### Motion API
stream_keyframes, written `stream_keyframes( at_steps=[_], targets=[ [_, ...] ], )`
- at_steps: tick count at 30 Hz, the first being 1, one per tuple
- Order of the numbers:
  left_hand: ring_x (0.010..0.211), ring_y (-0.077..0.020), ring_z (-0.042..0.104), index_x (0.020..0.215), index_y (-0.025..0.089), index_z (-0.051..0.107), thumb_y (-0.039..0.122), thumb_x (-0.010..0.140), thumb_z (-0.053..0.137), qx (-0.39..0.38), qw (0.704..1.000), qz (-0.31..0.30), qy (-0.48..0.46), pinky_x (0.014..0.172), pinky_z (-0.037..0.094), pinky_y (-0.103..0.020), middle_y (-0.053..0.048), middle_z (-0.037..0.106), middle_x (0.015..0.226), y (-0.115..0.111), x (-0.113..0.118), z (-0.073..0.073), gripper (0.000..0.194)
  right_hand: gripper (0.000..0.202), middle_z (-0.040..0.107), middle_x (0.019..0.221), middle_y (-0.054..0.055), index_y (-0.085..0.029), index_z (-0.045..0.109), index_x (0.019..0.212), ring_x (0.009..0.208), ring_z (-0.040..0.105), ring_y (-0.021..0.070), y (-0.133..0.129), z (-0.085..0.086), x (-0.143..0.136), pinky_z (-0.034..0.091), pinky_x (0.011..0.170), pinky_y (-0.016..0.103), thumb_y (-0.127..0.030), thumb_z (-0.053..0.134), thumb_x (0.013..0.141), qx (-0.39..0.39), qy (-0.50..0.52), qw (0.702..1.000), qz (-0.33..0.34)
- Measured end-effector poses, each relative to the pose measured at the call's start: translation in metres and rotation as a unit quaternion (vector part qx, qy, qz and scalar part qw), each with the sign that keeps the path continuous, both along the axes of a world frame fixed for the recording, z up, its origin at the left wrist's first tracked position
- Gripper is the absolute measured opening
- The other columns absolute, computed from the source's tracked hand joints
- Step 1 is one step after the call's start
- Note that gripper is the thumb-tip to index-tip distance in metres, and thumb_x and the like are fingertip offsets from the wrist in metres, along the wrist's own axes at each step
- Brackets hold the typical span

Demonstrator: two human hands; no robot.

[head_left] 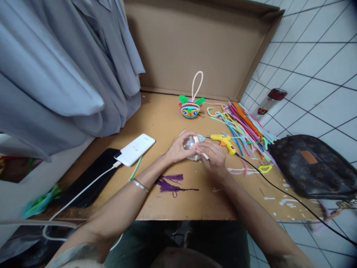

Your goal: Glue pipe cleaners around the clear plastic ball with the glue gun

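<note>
At the middle of the table my left hand (178, 147) is closed around a clear, shiny ball (189, 143), thumb on the near side and fingers on the far side. My right hand (214, 156) pinches a white strip (205, 156), perhaps a pipe cleaner, against the ball's right side. Part of the ball and strip is hidden by my fingers. Just right of the hands lies a yellow glue gun (223, 140), its nozzle pointing left. Purple tassels (170, 185) rest on the table near my left forearm.
A colourful lion-head ornament (190, 110) with a white loop stands at the back. Pipe cleaners (245, 123) are heaped at right, beside a dark patterned bag (315, 167). A white power bank (138, 149) with its cable and a black phone-like slab (89, 182) lie left. Grey cloth (69, 67) hangs there.
</note>
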State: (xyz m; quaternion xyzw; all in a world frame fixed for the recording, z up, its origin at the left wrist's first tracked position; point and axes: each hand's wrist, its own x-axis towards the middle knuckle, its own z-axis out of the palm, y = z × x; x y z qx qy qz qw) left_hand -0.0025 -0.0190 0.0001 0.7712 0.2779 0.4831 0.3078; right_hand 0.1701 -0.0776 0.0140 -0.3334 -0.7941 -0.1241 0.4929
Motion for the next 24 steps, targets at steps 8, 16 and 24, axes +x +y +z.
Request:
stream_keyframes(
  at_steps=[8, 16, 24],
  targets=[
    [0.126, -0.0342, 0.056, 0.123, 0.020, 0.053, 0.058, 0.050, 0.090, 0.031, 0.994, -0.032, 0.102, 0.109, 0.044, -0.049, -0.015, 0.058, 0.131, 0.004, -0.010, 0.004, 0.090, 0.022, 0.077, 0.092, 0.007, -0.021, 0.074, 0.092, 0.091, 0.072, 0.0177, 0.002, -0.001, -0.001, 0.057, 0.087, 0.034, -0.024, 0.053, 0.096, 0.000, 0.011, 1.000, 0.003],
    [0.123, -0.0338, 0.058, 0.125, 0.022, 0.050, 0.054, 0.046, 0.092, 0.032, 0.989, -0.006, 0.142, 0.106, 0.047, -0.048, -0.014, 0.058, 0.131, -0.005, -0.009, 0.010, 0.095, 0.021, 0.076, 0.093, 0.006, -0.021, 0.072, 0.091, 0.091, 0.070, 0.0171, 0.005, -0.005, 0.000, 0.054, 0.089, 0.034, -0.024, 0.052, 0.097, -0.010, 0.008, 1.000, 0.000],
    [0.099, -0.0248, 0.064, 0.114, 0.022, 0.050, 0.040, 0.053, 0.082, -0.071, 0.993, 0.086, 0.032, 0.092, 0.053, -0.041, -0.007, 0.062, 0.109, -0.007, 0.004, 0.003, 0.072, 0.034, 0.069, 0.120, 0.011, -0.020, 0.065, 0.122, 0.110, 0.063, 0.0212, 0.004, -0.002, 0.004, 0.050, 0.095, 0.038, -0.021, 0.047, 0.094, -0.039, -0.026, 0.999, 0.006]
  ],
)
